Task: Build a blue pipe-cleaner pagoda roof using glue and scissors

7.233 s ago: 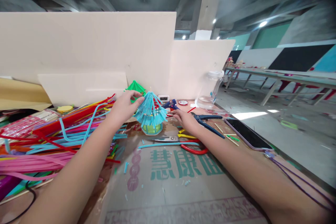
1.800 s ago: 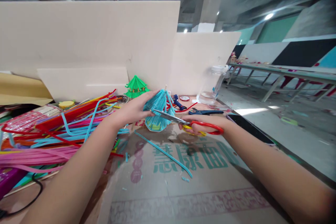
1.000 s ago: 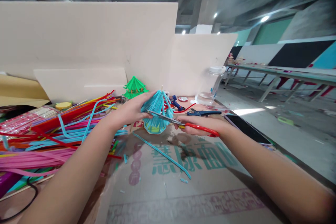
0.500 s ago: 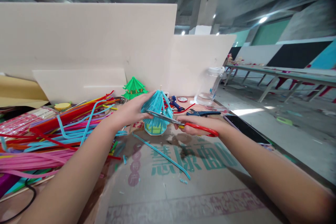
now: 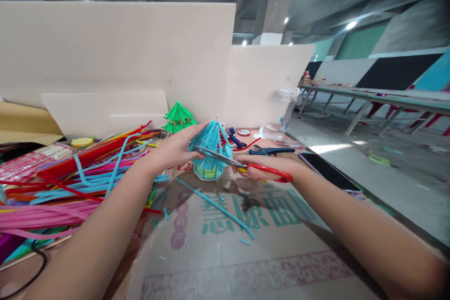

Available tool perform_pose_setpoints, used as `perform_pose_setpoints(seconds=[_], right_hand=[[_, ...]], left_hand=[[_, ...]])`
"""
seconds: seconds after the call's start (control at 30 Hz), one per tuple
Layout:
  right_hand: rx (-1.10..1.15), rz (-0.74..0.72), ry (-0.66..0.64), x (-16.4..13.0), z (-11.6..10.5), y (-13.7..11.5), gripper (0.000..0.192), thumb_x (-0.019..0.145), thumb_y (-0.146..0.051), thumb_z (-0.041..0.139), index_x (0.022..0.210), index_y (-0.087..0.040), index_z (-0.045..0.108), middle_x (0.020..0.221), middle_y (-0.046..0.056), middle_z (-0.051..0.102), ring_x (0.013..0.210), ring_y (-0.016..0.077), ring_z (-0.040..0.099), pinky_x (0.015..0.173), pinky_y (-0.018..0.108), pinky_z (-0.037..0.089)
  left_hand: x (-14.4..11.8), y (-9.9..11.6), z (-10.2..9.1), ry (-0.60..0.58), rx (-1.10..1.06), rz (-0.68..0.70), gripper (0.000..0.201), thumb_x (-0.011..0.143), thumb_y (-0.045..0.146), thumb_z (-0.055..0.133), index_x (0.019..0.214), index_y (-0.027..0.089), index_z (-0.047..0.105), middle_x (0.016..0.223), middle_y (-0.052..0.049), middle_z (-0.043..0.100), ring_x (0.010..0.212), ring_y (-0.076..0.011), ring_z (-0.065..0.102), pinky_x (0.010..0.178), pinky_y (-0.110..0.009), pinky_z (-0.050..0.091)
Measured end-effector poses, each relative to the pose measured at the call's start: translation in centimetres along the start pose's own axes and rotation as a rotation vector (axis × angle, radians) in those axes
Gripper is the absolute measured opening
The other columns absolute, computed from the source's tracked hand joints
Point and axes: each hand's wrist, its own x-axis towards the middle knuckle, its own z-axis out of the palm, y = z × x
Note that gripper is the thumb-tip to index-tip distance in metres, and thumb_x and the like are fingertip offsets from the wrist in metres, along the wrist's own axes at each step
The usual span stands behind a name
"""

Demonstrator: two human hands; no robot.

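My left hand (image 5: 179,146) is closed on the left side of a small blue pavilion model (image 5: 212,143), its cone roof built of pipe cleaners over a pale green base. A thin stick pokes out of the roof's top. In my right hand (image 5: 258,168) is a pair of scissors (image 5: 225,158) with red handles. Its blades lie across the lower edge of the roof, pointing toward my left fingers; whether they touch the pipe cleaners I cannot tell. A loose blue pipe cleaner (image 5: 218,208) lies on the cardboard in front, with small blue clippings (image 5: 245,242) near its end.
Bundles of coloured pipe cleaners (image 5: 63,211) cover the left side. Behind stand a green pavilion model (image 5: 178,117) and white boards (image 5: 116,47). Toward the right are a glue gun (image 5: 236,138), dark blue pliers (image 5: 270,151), a clear jar (image 5: 281,112) and a phone (image 5: 328,172).
The view has shifted very slightly. Both hands, the scissors and the blue model keep nearly the same positions.
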Motion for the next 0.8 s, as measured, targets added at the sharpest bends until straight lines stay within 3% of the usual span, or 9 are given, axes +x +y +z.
perform_pose_setpoints(seconds=[0.13,0.27,0.47,0.53,0.63,0.8], right_hand=[[0.054,-0.024,-0.031,0.1,0.2,0.0,0.023,0.094,-0.038,0.043,0.101,-0.019,0.052,0.083,0.001,0.049,0.067,0.0121,0.044,0.056,0.024,0.04],[0.118,-0.031,-0.03,0.1,0.4,-0.1,0.03,0.095,-0.045,0.041,0.097,-0.017,0.051,0.08,-0.001,0.043,0.06,0.0086,0.038,0.051,0.022,0.034],[0.338,0.158,-0.062,-0.1,1.1,0.6,0.033,0.091,-0.051,0.047,0.1,-0.019,0.049,0.071,-0.006,0.037,0.049,0.0064,0.031,0.041,0.02,0.027],[0.284,0.16,-0.03,0.0,1.2,1.0,0.033,0.091,-0.05,0.048,0.1,-0.019,0.052,0.073,-0.004,0.041,0.051,0.0072,0.035,0.043,0.02,0.029],[0.126,0.049,0.034,0.1,1.0,1.3,0.032,0.089,-0.048,0.053,0.096,-0.017,0.058,0.086,0.001,0.052,0.068,0.0113,0.047,0.056,0.022,0.038],[0.029,0.013,-0.175,-0.2,0.1,1.2,0.041,0.083,-0.046,0.064,0.113,-0.017,0.062,0.099,0.004,0.061,0.086,0.0168,0.055,0.073,0.026,0.043]], left_hand=[[-0.1,0.1,0.0,0.006,-0.002,0.001,0.083,0.079,0.038,0.069,0.15,0.021,0.03,0.15,-0.01,0.043,0.135,-0.0263,0.043,0.113,-0.037,0.035],[-0.1,0.1,-0.1,-0.001,0.01,-0.008,0.081,0.081,0.037,0.067,0.15,0.019,0.029,0.15,-0.01,0.043,0.135,-0.0259,0.044,0.113,-0.037,0.035],[-0.2,0.2,-0.2,-0.003,-0.004,-0.014,0.079,0.082,0.037,0.065,0.151,0.019,0.029,0.152,-0.008,0.04,0.137,-0.0245,0.041,0.114,-0.034,0.034],[-0.2,0.2,-0.2,-0.001,0.003,-0.037,0.08,0.081,0.037,0.065,0.151,0.019,0.029,0.153,-0.009,0.039,0.138,-0.0257,0.04,0.114,-0.036,0.034],[-0.2,0.0,-0.1,-0.007,0.0,-0.068,0.083,0.08,0.038,0.065,0.152,0.02,0.027,0.155,-0.009,0.036,0.14,-0.0281,0.037,0.115,-0.039,0.032],[-0.4,-0.7,-0.1,-0.033,-0.011,-0.122,0.09,0.08,0.047,0.065,0.154,0.022,0.019,0.159,-0.009,0.027,0.144,-0.0276,0.031,0.118,-0.04,0.027]])
